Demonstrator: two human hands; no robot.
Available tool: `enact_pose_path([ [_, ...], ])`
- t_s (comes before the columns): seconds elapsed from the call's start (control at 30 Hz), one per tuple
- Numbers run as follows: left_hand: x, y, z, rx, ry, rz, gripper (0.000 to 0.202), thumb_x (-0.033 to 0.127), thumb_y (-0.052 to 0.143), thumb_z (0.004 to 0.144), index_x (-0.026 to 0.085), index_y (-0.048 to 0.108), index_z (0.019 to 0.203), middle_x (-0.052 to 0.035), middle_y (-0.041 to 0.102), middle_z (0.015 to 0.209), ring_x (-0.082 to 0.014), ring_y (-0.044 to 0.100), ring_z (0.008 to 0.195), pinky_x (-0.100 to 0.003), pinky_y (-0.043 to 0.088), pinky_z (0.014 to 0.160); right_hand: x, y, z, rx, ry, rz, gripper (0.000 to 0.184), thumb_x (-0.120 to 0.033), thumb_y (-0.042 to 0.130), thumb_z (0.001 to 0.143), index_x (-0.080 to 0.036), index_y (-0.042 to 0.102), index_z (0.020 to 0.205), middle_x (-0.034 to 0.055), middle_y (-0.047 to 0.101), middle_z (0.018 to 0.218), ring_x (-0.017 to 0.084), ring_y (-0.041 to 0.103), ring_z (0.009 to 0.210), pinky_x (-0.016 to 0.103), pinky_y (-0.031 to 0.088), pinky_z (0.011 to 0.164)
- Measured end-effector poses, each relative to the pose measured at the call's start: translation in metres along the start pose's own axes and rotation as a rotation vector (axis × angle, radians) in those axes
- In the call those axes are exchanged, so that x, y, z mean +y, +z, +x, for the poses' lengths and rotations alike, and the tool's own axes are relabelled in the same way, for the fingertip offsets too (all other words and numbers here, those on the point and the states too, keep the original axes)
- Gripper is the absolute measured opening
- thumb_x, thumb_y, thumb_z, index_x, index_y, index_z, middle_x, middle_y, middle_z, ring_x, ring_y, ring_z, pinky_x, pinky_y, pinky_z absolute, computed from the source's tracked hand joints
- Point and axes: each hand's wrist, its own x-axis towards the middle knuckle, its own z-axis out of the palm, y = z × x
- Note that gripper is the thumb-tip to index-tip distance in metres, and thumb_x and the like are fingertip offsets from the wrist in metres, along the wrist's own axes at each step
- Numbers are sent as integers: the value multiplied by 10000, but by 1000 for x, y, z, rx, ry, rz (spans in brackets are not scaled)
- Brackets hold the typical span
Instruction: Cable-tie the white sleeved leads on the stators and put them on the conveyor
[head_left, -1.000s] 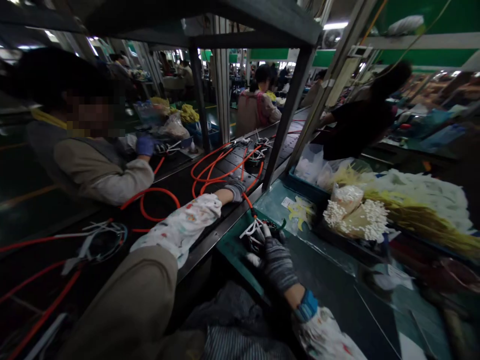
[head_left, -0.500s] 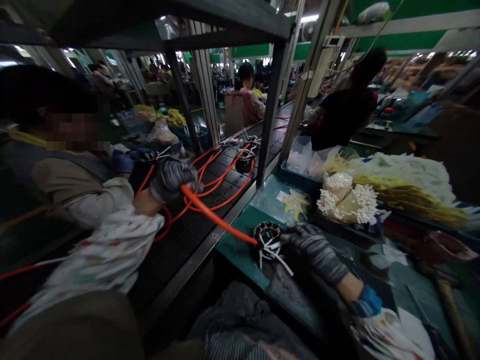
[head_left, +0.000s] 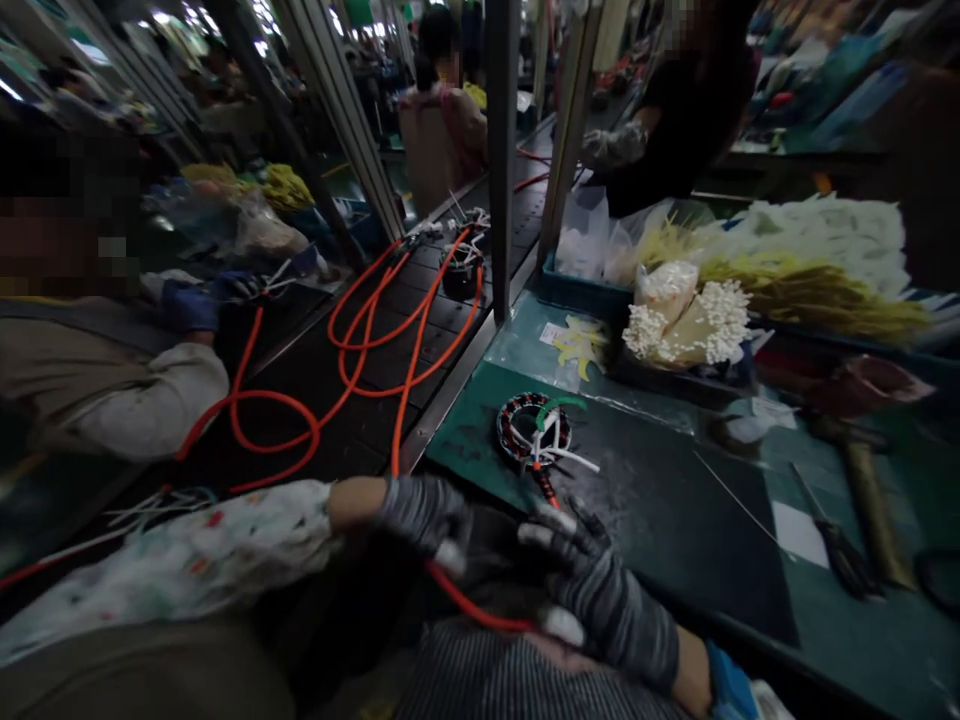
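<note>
My left hand (head_left: 424,512), in a grey striped glove, is closed round an orange cable (head_left: 474,604) low over my lap. The cable loops down under my hands and rises to a round wound stator (head_left: 534,433) lying on the green mat (head_left: 660,500). My right hand (head_left: 592,585), gloved too, hovers at the mat's near edge just below the stator, fingers spread, with the orange cable passing under it. White leads and a green sleeve stick out of the stator.
Orange cables (head_left: 360,340) lie in loops on the dark conveyor (head_left: 315,380) at left, with another stator (head_left: 459,268) farther along. A co-worker's sleeve (head_left: 142,400) rests at left. Bundles of white and yellow ties (head_left: 697,310) fill a tray behind. Tools (head_left: 862,490) lie at right.
My left hand has pulled the orange cable from over the conveyor down to my lap. My right hand has let go of the stator and drawn back toward me. The camera tilted down.
</note>
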Motion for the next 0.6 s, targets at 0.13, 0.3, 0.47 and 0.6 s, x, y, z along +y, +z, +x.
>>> enact_pose_path([
  [0.13, -46, -57, 44, 339, -33, 167, 500, 447, 731, 990, 222, 688, 1434, -163, 620, 1613, -344, 525, 1520, -510, 383, 1275, 23, -13, -24, 28, 76, -106, 339, -549, 681, 968, -314, 820, 1168, 98, 746, 1409, 347, 663, 1350, 535, 634, 1105],
  [0.3, -59, -55, 89, 231, 112, 492, 369, 498, 738, 1019, 360, 719, 1361, -27, 630, 1631, -295, 467, 1598, -558, 274, 1363, 53, -30, -56, 62, 52, -420, 237, -458, 676, 974, -297, 835, 907, 121, 786, 1285, 371, 677, 1254, 568, 619, 1064],
  [0.47, -10, -13, 112, 394, -59, 563, 481, 589, 653, 1050, 185, 749, 1293, -175, 789, 1290, -368, 716, 1266, -597, 511, 1164, 76, -44, -24, 72, 126, -607, 316, -399, 587, 1046, -237, 855, 999, 160, 769, 1204, 346, 693, 1110, 529, 621, 947],
  [0.6, 5, -7, 101, 494, -25, 600, 550, 627, 637, 1050, 160, 739, 1321, -165, 808, 1225, -340, 757, 1155, -557, 574, 1074, 64, -37, 27, 222, -22, -626, 224, -324, 661, 1045, -235, 833, 1156, 154, 719, 1391, 335, 640, 1269, 505, 561, 1061],
])
